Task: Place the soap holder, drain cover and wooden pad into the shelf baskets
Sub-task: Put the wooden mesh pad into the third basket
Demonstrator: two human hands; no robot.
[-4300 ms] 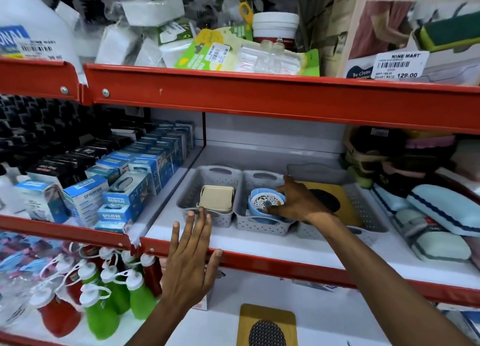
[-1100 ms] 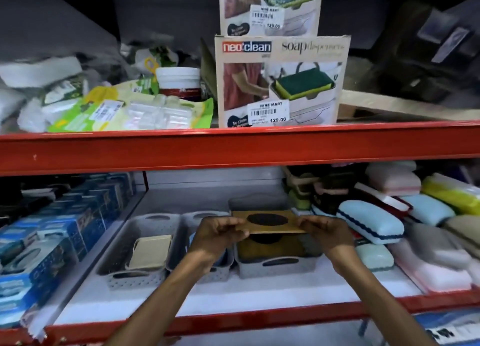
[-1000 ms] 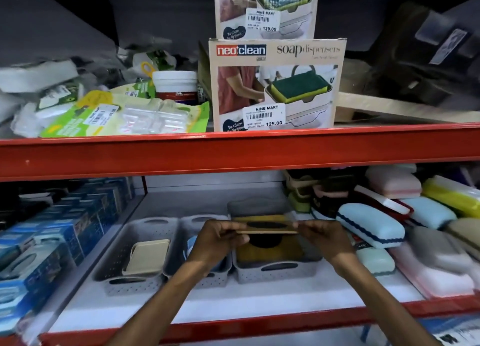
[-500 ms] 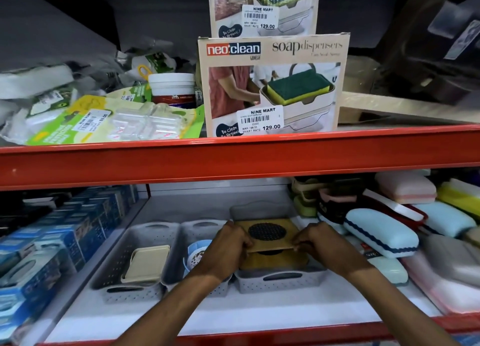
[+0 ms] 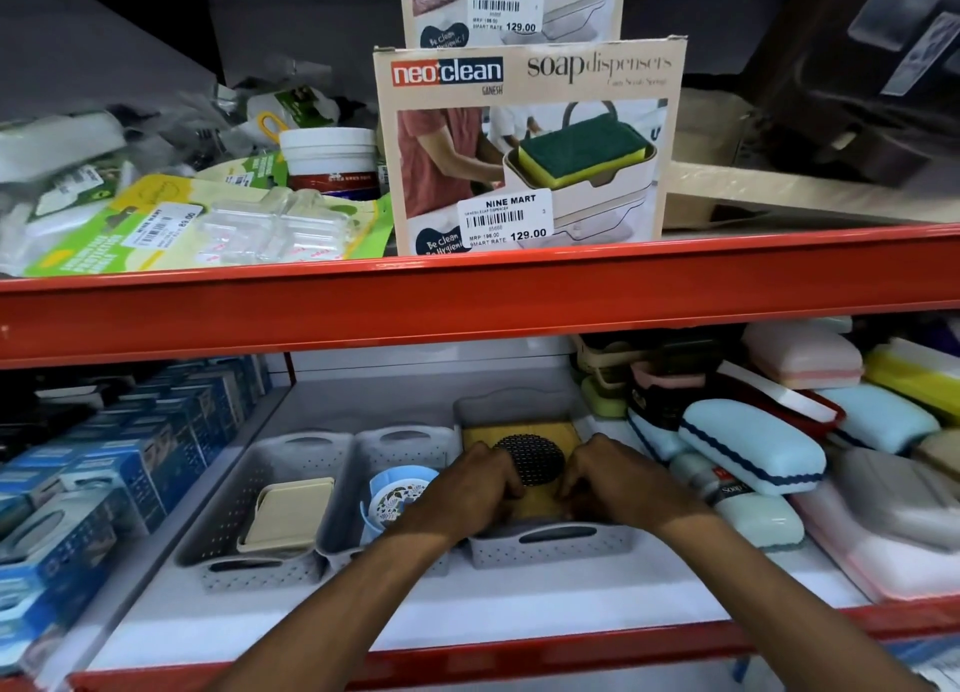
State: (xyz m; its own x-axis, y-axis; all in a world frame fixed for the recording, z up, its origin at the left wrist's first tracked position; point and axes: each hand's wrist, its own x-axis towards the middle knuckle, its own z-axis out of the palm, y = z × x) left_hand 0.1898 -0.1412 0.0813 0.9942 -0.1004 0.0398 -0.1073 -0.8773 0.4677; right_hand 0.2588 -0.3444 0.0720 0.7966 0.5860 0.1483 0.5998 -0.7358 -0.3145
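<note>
Three grey perforated baskets stand side by side on the white shelf. The left basket (image 5: 223, 530) holds a cream soap holder (image 5: 288, 514). A blue drain cover (image 5: 397, 499) with a patterned middle lies in the middle basket (image 5: 363, 452). In the right basket (image 5: 550, 548) lies a wooden pad (image 5: 524, 434) with a round black mesh. My left hand (image 5: 467, 494) and my right hand (image 5: 618, 483) both grip the pad's near edge, low inside that basket.
A red beam (image 5: 467, 296) runs above the hands, with soap dispenser boxes (image 5: 524, 145) on top. Blue boxes (image 5: 104, 473) fill the left. Pastel soap cases (image 5: 753, 447) are piled at the right, close to the right basket.
The wooden pad, held up level above the right basket a second ago, has come down into it, and both hands have dropped with it. The camera has moved closer.
</note>
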